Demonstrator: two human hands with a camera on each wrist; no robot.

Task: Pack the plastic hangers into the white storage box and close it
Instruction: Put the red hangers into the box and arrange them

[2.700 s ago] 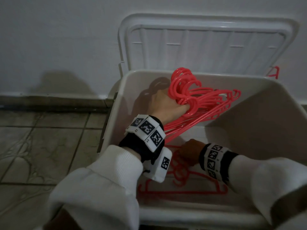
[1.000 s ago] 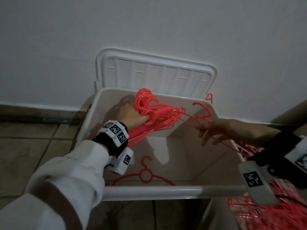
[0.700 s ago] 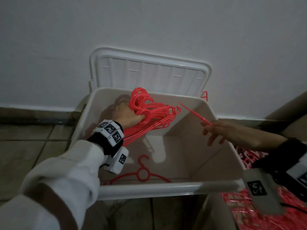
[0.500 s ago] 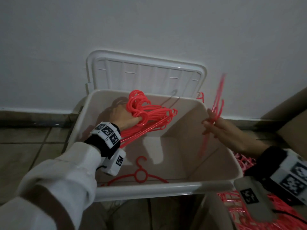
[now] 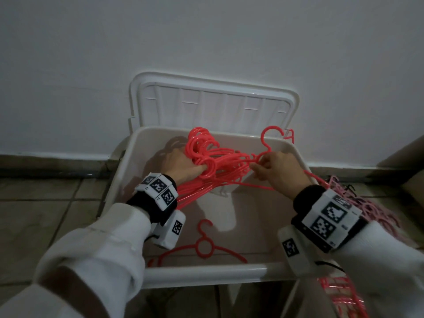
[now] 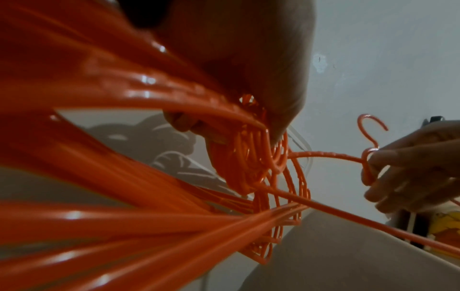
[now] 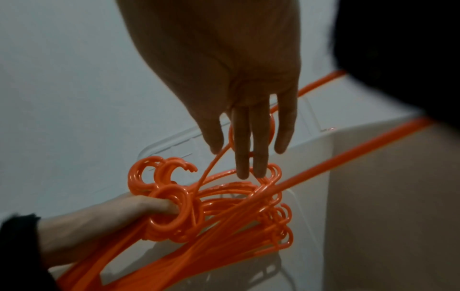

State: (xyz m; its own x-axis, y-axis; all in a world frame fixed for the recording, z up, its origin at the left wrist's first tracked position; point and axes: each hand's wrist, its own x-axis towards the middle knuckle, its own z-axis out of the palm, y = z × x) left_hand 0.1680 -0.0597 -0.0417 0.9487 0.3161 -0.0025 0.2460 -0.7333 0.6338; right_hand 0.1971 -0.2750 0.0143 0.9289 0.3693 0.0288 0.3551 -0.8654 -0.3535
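Observation:
The white storage box [image 5: 206, 273] stands open on the floor, its lid [image 5: 213, 106] leaning on the wall behind. My left hand [image 5: 195, 167] grips a bundle of red plastic hangers [image 5: 220, 166] by their hooks over the box's far left; the wrist view shows the bundle [image 6: 248, 167] close up. My right hand [image 5: 263, 164] pinches a single red hanger [image 5: 267, 140] at its neck, hook up, right against the bundle. The right wrist view shows its fingers [image 7: 248, 147] above the bundle [image 7: 179, 208]. One loose hanger [image 5: 204, 246] lies on the box floor.
A heap of more red and pink hangers [image 5: 358, 207] lies on the floor right of the box, some near my right sleeve [image 5: 339, 294]. A white wall [image 5: 206, 42] stands directly behind; tiled floor [image 5: 46, 214] stretches to the left.
My right hand lifted a single hanger at the box's right side, swung it upright and brought it left to the bundle. My left hand kept holding the bundle in place.

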